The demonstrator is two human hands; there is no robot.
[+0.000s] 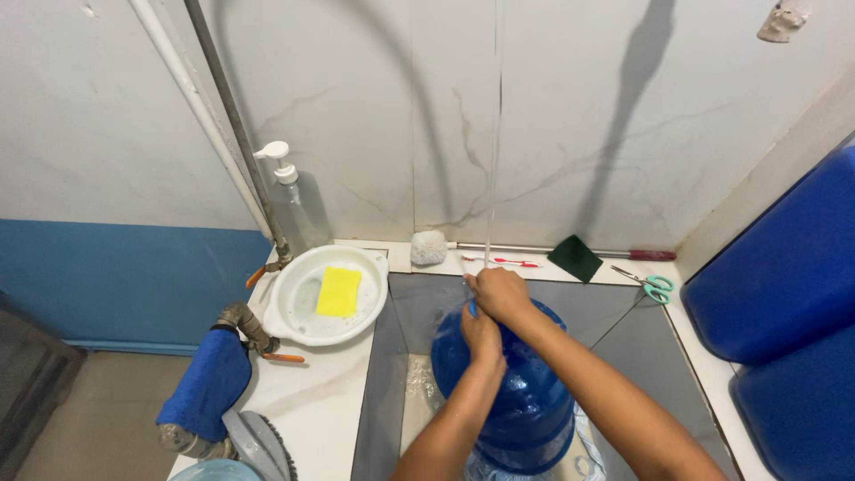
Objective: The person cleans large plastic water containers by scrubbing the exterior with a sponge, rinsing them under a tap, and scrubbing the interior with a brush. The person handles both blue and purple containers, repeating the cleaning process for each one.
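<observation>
A large blue water jug (517, 401) stands in a grey tiled sink basin (419, 307). My left hand (482, 340) rests on the jug's top near its neck. My right hand (500, 294) is closed around a thin clear tube (492, 160) that runs straight up along the wall and meets the jug's mouth. The mouth itself is hidden under my hands. Both forearms reach in from the bottom of the view.
A white bowl (298, 321) with a yellow sponge (338, 291) sits left of the basin, beside a pump bottle (294, 200). On the back ledge lie a long brush (429, 248), a toothbrush (512, 262), a green scouring pad (574, 258) and scissors (650, 285). Blue containers (784, 276) stand at right.
</observation>
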